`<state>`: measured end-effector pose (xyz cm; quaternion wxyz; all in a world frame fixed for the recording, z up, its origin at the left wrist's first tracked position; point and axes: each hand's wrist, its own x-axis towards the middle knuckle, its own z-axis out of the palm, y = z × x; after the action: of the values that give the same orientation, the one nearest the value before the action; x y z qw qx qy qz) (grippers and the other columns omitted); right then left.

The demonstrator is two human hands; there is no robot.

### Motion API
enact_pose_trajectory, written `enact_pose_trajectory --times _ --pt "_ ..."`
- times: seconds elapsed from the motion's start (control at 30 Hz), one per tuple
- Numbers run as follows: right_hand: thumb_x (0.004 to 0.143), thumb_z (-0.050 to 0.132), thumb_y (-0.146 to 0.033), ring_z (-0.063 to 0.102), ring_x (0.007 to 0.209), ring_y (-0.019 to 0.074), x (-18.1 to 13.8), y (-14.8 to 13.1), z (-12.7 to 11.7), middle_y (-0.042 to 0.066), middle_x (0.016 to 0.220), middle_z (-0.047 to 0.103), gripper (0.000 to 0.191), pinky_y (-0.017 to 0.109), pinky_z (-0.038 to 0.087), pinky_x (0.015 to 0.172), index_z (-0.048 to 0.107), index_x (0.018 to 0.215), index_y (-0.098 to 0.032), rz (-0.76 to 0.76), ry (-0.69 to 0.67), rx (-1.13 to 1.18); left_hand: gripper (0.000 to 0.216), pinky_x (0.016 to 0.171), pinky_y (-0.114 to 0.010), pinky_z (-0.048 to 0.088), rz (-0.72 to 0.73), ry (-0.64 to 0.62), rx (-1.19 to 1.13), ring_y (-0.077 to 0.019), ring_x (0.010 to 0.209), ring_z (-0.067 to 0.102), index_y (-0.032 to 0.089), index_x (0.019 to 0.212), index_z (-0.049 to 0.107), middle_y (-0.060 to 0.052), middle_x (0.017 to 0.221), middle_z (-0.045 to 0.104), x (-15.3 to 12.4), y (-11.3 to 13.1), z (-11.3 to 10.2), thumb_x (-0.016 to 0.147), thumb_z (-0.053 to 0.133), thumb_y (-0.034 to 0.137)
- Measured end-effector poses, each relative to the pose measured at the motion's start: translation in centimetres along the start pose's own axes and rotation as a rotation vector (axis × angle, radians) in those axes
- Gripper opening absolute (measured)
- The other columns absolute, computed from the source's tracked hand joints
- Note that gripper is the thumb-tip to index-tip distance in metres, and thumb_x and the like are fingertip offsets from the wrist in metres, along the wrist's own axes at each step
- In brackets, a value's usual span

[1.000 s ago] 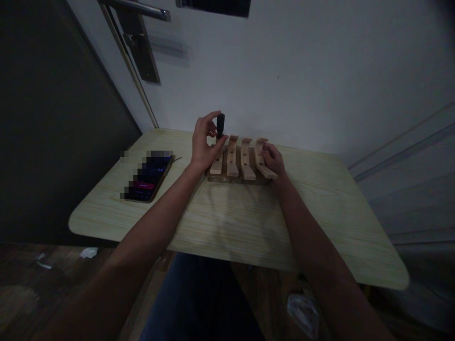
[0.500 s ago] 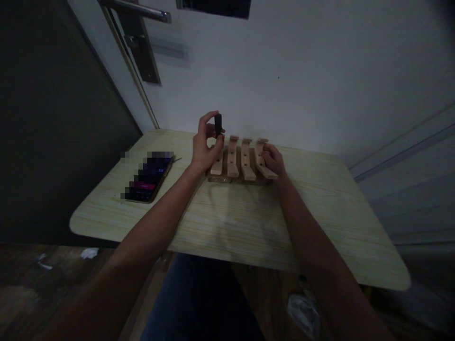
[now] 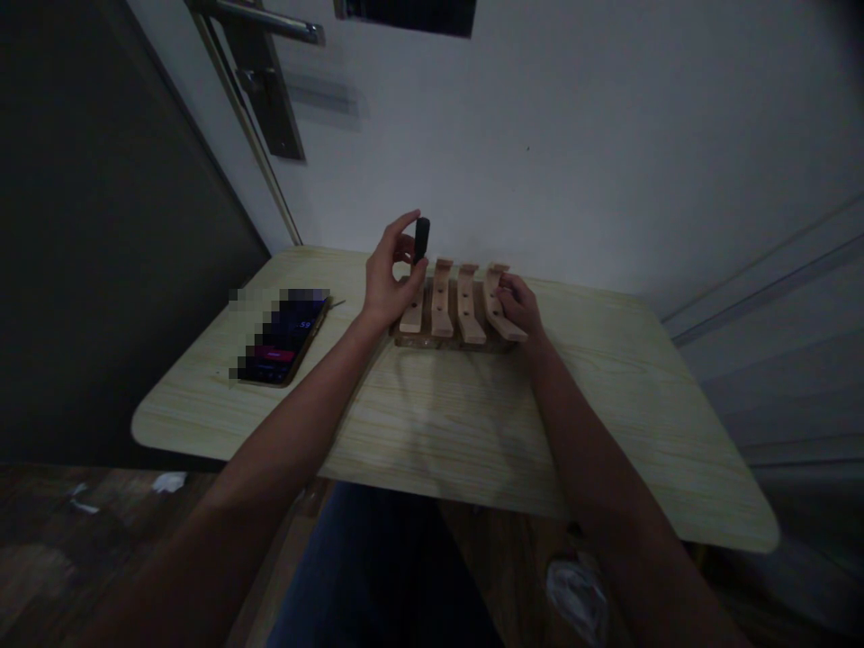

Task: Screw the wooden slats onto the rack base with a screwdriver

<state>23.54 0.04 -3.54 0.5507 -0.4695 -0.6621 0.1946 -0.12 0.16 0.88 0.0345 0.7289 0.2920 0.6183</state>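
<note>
Four pale wooden hooked pegs lie side by side on one brown wooden backboard, long axes running away from the person. The left hand pinches a small black upright tool handle between fingertips above the leftmost peg. The right hand curls closed around the rightmost peg. Beneath the fingers: a light woodgrain table against a white wall.

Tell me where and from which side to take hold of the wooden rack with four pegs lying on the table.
Grip the light wooden four-peg rack by its short right end, coming in from the right, where the right hand already rests. The pegs lie across its top and the left hand, pinching a small black upright tool, probably a screwdriver, crowds the left end.
</note>
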Motion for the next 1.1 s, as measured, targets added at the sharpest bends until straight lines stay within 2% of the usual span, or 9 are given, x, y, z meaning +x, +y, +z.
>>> enact_pose_trajectory --times 0.17,0.5,0.8,0.93,1.1 --pt "0.083 0.046 -0.037 0.062 0.09 0.0208 -0.1 0.3 0.0 0.005 0.095 0.068 0.023 0.04 0.051 0.082 0.062 0.093 -0.024 -0.015 -0.011 -0.007 0.056 0.075 -0.029 0.05 -0.025 -0.023 -0.047 -0.0127 0.081 0.06 0.028 0.136 0.026 -0.006 0.111 0.062 -0.3 -0.1 0.1 0.089 0.048 0.048" --pt "0.084 0.046 -0.039 0.062 0.091 0.0207 0.0 0.8 0.0 0.006 0.098 0.067 0.025 0.041 0.051 0.084 0.062 0.096 -0.024 -0.02 -0.014 -0.004 0.042 0.068 -0.026 0.047 -0.055 0.027 -0.012 -0.0116 0.08 0.057 0.024 0.117 0.048 -0.001 0.095 0.06 -0.2 -0.4 0.2 0.082 0.059 0.045" --pt "0.083 0.047 -0.033 0.061 0.092 0.0199 0.0 -0.1 -0.1 0.004 0.094 0.067 0.02 0.04 0.051 0.084 0.062 0.093 -0.024 -0.005 -0.028 -0.019 0.037 0.065 -0.025 0.046 -0.069 0.055 0.014 -0.0099 0.07 0.055 0.023 0.107 0.052 0.002 0.079 0.058 -0.1 -0.3 0.2 0.08 0.061 0.046" --pt "0.084 0.046 -0.034 0.061 0.092 0.0196 -0.1 -0.4 -0.2 0.004 0.095 0.067 0.021 0.039 0.051 0.084 0.062 0.094 -0.024 -0.01 -0.038 -0.025 0.039 0.066 -0.025 0.047 -0.063 0.05 0.031 -0.0101 0.071 0.055 0.023 0.111 0.049 0.001 0.083 0.061 -0.1 -0.3 0.1 0.082 0.058 0.049" --pt "0.084 0.048 -0.036 0.06 0.091 0.0202 -0.2 -0.5 -0.3 0.005 0.095 0.067 0.022 0.04 0.051 0.083 0.062 0.095 -0.024 -0.003 -0.05 -0.004 0.051 0.068 -0.027 0.047 -0.062 0.025 0.021 -0.0108 0.073 0.058 0.025 0.128 0.039 -0.004 0.102 0.063 -0.1 -0.1 -0.2 0.086 0.051 0.052"
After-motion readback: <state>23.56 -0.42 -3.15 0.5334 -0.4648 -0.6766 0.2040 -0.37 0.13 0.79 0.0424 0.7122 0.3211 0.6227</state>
